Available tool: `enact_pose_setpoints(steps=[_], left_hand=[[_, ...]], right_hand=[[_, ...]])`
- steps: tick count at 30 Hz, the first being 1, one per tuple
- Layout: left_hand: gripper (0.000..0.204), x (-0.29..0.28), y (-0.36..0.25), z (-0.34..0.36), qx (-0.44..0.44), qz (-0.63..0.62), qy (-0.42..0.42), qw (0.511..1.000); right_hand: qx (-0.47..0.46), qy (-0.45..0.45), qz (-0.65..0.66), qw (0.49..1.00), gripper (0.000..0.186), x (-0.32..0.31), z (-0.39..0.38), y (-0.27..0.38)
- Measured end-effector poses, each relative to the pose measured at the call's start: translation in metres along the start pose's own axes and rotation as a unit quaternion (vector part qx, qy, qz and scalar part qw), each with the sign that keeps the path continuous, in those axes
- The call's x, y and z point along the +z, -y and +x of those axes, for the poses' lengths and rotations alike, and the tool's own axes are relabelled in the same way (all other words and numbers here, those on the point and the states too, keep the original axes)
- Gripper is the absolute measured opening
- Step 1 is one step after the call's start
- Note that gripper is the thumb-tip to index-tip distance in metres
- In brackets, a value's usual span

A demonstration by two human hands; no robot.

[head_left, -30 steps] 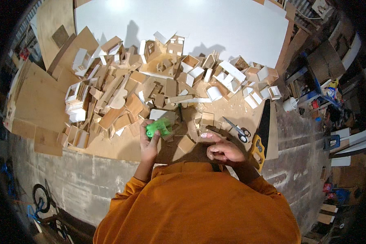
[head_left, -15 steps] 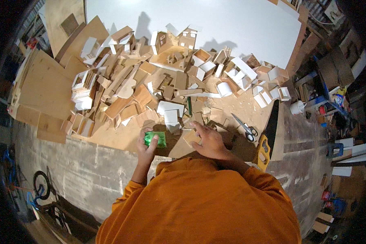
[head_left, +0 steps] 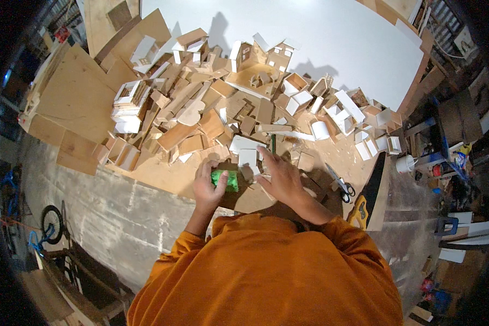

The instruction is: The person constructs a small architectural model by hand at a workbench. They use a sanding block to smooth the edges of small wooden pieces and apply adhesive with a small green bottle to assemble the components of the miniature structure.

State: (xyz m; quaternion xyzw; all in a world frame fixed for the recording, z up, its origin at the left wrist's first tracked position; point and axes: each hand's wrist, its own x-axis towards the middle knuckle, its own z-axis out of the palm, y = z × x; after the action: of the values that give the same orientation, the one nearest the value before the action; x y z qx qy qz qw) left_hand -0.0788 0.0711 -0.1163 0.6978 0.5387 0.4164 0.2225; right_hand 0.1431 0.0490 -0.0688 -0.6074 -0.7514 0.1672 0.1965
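the left hand has its thumb laid across a crinkled green plastic packet, gripping it against the curled fingers, and the packet juts out to the right of that thumb. the right hand is open, palm down, its fingers apart and grasping nothing; its index fingertip lies by the right edge of a white rectangular panel, though whether it touches cannot be told. that panel sits between the two hands, just beyond the packet. a thin dark green stick stands out just past the right fingertips. to the right of those fingers lie scissors with dark handles, and farther right a yellow-handled handsaw. beyond the left fingers spreads a heap of brown offcuts, among them a rounded, heart-like piece. well past both hands stands a small model house with cut-out windows.
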Motion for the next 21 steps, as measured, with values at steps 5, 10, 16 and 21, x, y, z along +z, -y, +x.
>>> enact_pose_setpoints(steps=[5,10,16,21], left_hand=[[0.025,0.004,-0.002,0.012,0.039,0.038,-0.011,0.998],[0.031,-0.001,0.000,0.010,0.045,-0.059,-0.005,0.997],[0.060,-0.017,-0.013,0.010,0.176,-0.030,0.128,0.976],[0.065,-0.005,0.005,0.010,0.143,-0.019,0.140,0.980]], right_hand=[[-0.077,0.020,-0.069,0.994,0.085,0.008,0.042,0.000],[-0.031,0.009,0.070,0.997,0.077,0.017,0.047,-0.018],[0.101,-0.036,0.158,0.982,0.066,0.015,0.041,-0.044],[0.122,-0.080,0.274,0.950,0.069,0.016,0.029,-0.050]])
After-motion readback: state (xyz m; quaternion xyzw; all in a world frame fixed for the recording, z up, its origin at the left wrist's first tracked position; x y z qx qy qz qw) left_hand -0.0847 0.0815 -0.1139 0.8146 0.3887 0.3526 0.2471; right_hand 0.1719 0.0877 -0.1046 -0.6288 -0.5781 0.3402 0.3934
